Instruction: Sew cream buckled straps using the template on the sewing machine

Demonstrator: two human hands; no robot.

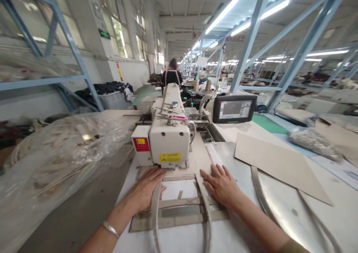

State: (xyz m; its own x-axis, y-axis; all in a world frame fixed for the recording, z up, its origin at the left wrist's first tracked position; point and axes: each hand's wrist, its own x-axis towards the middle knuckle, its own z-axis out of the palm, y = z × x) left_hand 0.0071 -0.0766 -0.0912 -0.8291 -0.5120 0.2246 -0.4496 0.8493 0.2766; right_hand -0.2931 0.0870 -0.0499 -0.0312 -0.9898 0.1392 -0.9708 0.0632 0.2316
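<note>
pressing down with fingers spread, the left hand (145, 190) and right hand (220, 184) are lying flat and open, gripping nothing, on a beige webbing strap piece (181, 202) that is resting on the white table (232, 234) just in front of the sewing machine head (169, 133)

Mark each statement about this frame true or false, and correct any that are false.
1. The left hand wears a metal bangle. True.
2. The right hand grips scissors. False: it lies flat on a beige panel, holding no tool.
3. A lit touchscreen stands right of the sewing machine head. True.
4. The distant co-worker faces the camera. False: their back is turned.
5. Clear plastic sheeting lies left of the machine. True.
</note>
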